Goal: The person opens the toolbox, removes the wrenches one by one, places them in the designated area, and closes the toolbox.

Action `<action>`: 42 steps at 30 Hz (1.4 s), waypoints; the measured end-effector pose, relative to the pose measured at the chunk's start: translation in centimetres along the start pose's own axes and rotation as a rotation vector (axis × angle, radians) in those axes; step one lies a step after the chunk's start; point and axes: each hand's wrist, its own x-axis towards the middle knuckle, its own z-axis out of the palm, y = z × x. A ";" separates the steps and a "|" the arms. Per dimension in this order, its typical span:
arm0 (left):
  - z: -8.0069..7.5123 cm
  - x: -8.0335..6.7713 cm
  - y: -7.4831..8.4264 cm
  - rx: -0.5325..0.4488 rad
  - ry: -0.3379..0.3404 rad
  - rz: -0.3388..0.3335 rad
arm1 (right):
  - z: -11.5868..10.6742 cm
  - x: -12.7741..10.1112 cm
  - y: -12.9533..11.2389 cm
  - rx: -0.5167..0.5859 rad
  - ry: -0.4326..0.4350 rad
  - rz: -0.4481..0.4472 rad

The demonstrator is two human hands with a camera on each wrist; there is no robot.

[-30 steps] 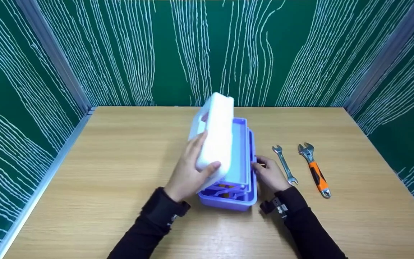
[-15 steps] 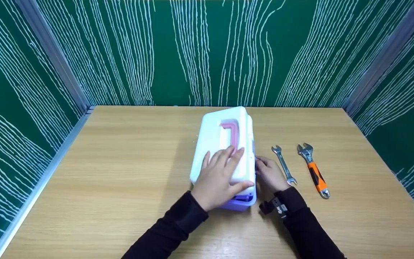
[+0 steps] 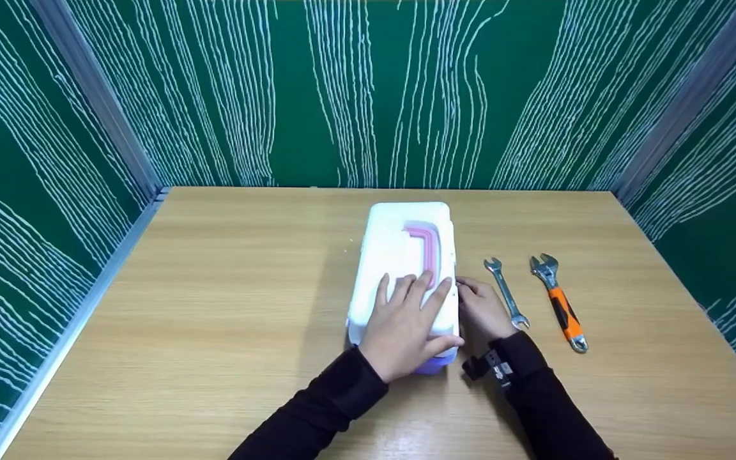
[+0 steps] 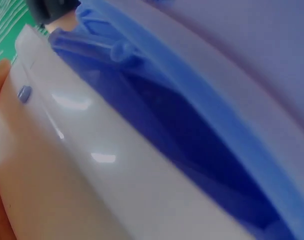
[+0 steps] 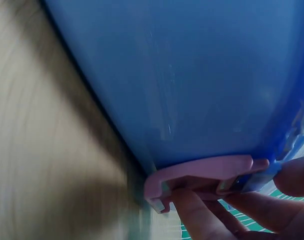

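A toolbox with a white lid (image 3: pixel 384 249) and a purple-blue base (image 3: pixel 433 366) stands mid-table. My left hand (image 3: pixel 403 329) lies on the lid with fingers spread, their tips by the recessed pink handle (image 3: pixel 429 246). In the left wrist view a dark blue gap shows between the lid and the blue rim (image 4: pixel 192 90). At the box's right side my right hand (image 3: pixel 484 312) holds the pink latch (image 5: pixel 207 169). One finger reaches inside the latch, and the thumb (image 5: pixel 296 176) is by the box's edge. The lid hides what is inside the box.
To the right of the right hand lie a small open-ended wrench (image 3: pixel 506 292) and an adjustable wrench with an orange-and-black grip (image 3: pixel 559 303). Green walls (image 3: pixel 291 96) with white wavy lines border the wooden table (image 3: pixel 227 275) at the back and sides.
The raised lid has swung down to the right over the trays and base. My left hand has gone from gripping the lid to lying flat on it. The right hand has stayed at the box's side.
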 end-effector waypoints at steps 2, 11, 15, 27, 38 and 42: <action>0.3 -0.1 0.2 0.037 -0.004 0.014 | 0.0 0.0 0.1 -0.021 -0.007 0.002; 1.7 -0.4 0.8 0.176 0.028 0.049 | 0.0 0.2 0.5 -0.083 -0.017 -0.024; 1.8 -0.2 1.1 0.204 0.009 0.038 | -0.2 0.2 0.4 -0.080 -0.013 -0.013; 2.0 0.1 1.1 0.278 0.041 0.040 | -1.6 1.4 0.2 -0.179 -0.169 -0.153; 2.2 -0.1 1.2 0.275 0.017 0.036 | -3.1 2.3 1.2 -0.330 -0.363 -0.155; 2.2 -0.1 1.2 0.277 0.009 0.040 | -3.7 2.1 1.3 -0.338 -0.354 -0.145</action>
